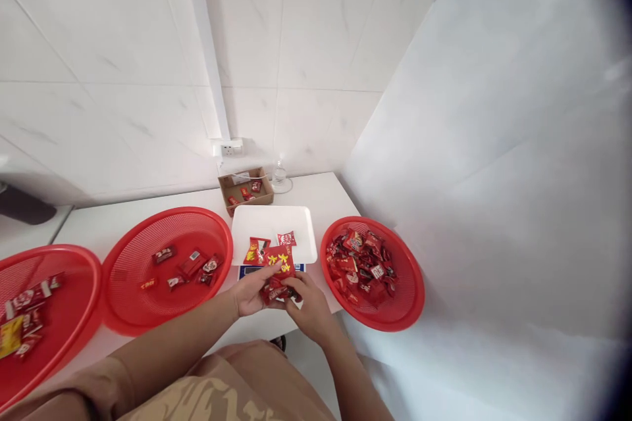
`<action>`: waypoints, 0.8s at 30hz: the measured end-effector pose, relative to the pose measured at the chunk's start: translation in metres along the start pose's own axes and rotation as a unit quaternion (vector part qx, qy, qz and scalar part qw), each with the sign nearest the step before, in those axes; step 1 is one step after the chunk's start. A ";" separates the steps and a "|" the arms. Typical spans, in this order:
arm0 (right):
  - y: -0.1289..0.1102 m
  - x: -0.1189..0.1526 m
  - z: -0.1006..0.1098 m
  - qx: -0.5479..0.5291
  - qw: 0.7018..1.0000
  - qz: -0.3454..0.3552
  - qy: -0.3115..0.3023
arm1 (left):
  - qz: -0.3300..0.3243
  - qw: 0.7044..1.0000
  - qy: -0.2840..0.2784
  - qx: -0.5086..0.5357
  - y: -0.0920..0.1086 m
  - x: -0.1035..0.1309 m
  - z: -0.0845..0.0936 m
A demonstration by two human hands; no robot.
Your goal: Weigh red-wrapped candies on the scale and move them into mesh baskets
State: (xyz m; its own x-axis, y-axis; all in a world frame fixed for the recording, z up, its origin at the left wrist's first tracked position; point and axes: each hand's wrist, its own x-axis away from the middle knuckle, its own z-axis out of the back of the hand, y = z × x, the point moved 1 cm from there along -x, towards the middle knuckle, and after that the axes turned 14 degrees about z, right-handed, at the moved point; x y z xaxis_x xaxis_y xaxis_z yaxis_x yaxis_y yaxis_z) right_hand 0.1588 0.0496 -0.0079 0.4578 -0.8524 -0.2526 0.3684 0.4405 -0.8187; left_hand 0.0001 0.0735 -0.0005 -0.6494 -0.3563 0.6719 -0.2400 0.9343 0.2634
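Just over the near edge of a white scale tray point(274, 220), my left hand point(251, 292) grips a red packet with yellow characters point(281, 258). Below that packet, several small red wrapped candies point(275, 291) are bunched between both hands. My right hand point(312, 308) has its fingers closed on this bunch from the right; which pieces they pinch is partly hidden. On the tray lie a red and yellow packet point(256, 250) and a small red and white wrapped candy point(286, 238). The scale's blue front panel point(244, 272) shows partly behind my hands.
To the right stands a red mesh basket point(419, 289) heaped with red candies. Two more red baskets point(123, 243) point(91, 276) at left hold fewer pieces. A cardboard box point(261, 198) with candies sits behind the tray, near a wall socket point(231, 148) and a clear bottle point(279, 174).
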 end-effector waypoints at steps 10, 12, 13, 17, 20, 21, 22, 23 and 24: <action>0.020 -0.002 -0.061 -0.117 0.990 -0.033 0.067 | -0.050 0.985 0.096 0.136 -0.008 0.015 0.039; 0.021 -0.006 -0.070 -0.141 0.985 -0.046 0.088 | -0.069 0.981 0.092 0.155 -0.008 0.017 0.043; 0.020 -0.008 -0.072 -0.151 0.982 -0.053 0.099 | -0.075 0.979 0.089 0.165 -0.007 0.018 0.046; 0.016 -0.017 -0.075 -0.202 0.964 -0.111 0.133 | -0.082 0.974 0.087 0.195 0.001 0.020 0.057; 0.020 -0.022 -0.072 -0.274 0.930 -0.184 0.165 | -0.093 0.968 0.106 0.210 0.009 0.024 0.064; 0.023 -0.023 -0.071 -0.298 0.913 -0.210 0.183 | -0.097 0.965 0.113 0.215 0.012 0.025 0.065; 0.027 -0.025 -0.070 -0.322 0.894 -0.237 0.204 | -0.099 0.963 0.118 0.219 0.014 0.027 0.067; 0.031 -0.028 -0.069 -0.346 0.873 -0.261 0.223 | -0.102 0.962 0.122 0.222 0.016 0.029 0.068; 0.035 -0.031 -0.067 -0.371 0.853 -0.280 0.239 | -0.105 0.961 0.123 0.223 0.018 0.031 0.069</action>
State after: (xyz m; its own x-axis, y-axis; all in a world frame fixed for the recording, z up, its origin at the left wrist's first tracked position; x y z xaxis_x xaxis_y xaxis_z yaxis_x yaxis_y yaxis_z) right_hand 0.1030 0.0722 -0.0634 -0.0686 -0.9660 0.2494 -0.2732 -0.2223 -0.9359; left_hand -0.0735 0.0795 -0.0227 -0.3755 -0.4770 0.7946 -0.6674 0.7341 0.1253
